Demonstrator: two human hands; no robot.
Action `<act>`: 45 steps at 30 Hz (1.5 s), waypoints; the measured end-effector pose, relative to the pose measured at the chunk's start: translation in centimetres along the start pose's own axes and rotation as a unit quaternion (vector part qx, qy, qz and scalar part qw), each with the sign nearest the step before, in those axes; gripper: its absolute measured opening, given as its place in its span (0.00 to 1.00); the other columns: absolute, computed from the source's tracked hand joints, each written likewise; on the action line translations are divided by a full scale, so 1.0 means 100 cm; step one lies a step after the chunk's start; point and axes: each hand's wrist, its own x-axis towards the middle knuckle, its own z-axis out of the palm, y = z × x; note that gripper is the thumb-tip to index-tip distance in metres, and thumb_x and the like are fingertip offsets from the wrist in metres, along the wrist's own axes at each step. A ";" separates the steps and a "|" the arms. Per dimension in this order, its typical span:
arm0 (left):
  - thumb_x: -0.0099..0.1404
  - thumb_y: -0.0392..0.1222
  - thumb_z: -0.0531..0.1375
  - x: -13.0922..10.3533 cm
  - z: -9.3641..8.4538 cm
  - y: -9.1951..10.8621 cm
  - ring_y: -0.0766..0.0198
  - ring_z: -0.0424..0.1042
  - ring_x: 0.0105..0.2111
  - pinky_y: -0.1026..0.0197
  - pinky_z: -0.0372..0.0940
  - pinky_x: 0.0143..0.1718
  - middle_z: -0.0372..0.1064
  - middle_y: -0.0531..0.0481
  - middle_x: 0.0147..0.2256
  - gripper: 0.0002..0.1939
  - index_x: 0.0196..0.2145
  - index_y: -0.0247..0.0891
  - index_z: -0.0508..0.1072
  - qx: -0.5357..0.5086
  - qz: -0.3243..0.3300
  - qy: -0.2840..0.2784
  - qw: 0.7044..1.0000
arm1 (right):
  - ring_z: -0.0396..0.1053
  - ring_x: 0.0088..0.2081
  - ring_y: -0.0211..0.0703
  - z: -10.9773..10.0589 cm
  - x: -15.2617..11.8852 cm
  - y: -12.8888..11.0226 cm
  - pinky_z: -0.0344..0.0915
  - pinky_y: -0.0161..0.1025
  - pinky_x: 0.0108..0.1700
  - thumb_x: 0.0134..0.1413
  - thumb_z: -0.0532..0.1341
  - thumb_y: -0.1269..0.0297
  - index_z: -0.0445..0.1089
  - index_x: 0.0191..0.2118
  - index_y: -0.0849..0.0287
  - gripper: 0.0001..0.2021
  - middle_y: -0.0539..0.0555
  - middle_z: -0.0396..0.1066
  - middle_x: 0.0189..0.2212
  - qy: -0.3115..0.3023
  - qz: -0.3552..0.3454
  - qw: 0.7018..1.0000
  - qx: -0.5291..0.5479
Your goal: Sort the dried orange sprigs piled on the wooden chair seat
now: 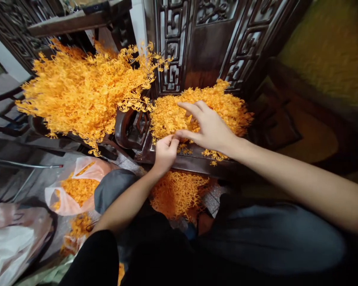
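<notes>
A heap of orange-yellow plastic flower pieces [232, 105] lies on the dark wooden seat [191, 165] in front of me. At the heap's near edge my left hand [165, 153] is closed in a pinch; whatever sits between its fingertips is too small or hidden to make out. My right hand [210, 125] reaches over the heap from the right, its fingers apart and slightly curled. Its thumb tip meets the fingertips of my left hand. A few loose pieces [214, 159] are scattered along the seat's front edge.
A larger mass of orange-yellow flower sprays [77, 87] rests on furniture at the left. Orange stems [180, 194] fill a spot below the seat, between my legs. A plastic bag [53, 196] holding orange pieces stands on the floor. Carved dark wood [209, 47] rises behind the heap.
</notes>
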 end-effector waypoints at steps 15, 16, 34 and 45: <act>0.65 0.54 0.63 0.016 0.029 -0.030 0.69 0.55 0.20 0.64 0.47 0.24 0.57 0.56 0.17 0.20 0.22 0.36 0.74 -0.094 -0.100 -0.008 0.990 | 0.66 0.33 0.43 -0.039 0.057 0.134 0.62 0.43 0.36 0.69 0.55 0.49 0.72 0.36 0.60 0.20 0.56 0.70 0.25 0.135 0.235 0.959 0.083; 0.64 0.53 0.64 0.019 0.026 -0.031 0.70 0.53 0.19 0.64 0.46 0.23 0.55 0.56 0.17 0.20 0.22 0.36 0.74 -0.112 -0.118 -0.008 0.987 | 0.63 0.29 0.40 -0.043 0.059 0.145 0.59 0.40 0.31 0.71 0.53 0.50 0.70 0.35 0.60 0.20 0.55 0.68 0.23 0.170 0.293 0.931 0.132; 0.67 0.54 0.64 0.075 0.025 -0.018 0.74 0.39 0.17 0.62 0.35 0.19 0.41 0.60 0.18 0.21 0.25 0.35 0.73 -0.351 -0.184 0.021 0.918 | 0.72 0.42 0.46 -0.005 0.051 0.142 0.74 0.50 0.43 0.57 0.50 0.53 0.63 0.55 0.56 0.23 0.59 0.74 0.45 0.061 0.329 0.830 0.446; 0.67 0.56 0.63 0.079 0.026 -0.011 0.73 0.38 0.18 0.60 0.36 0.20 0.41 0.60 0.18 0.21 0.25 0.36 0.72 -0.351 -0.186 0.013 0.918 | 0.75 0.49 0.45 -0.009 0.032 0.148 0.79 0.47 0.43 0.42 0.58 0.64 0.60 0.47 0.52 0.21 0.56 0.74 0.51 0.110 0.316 0.843 0.422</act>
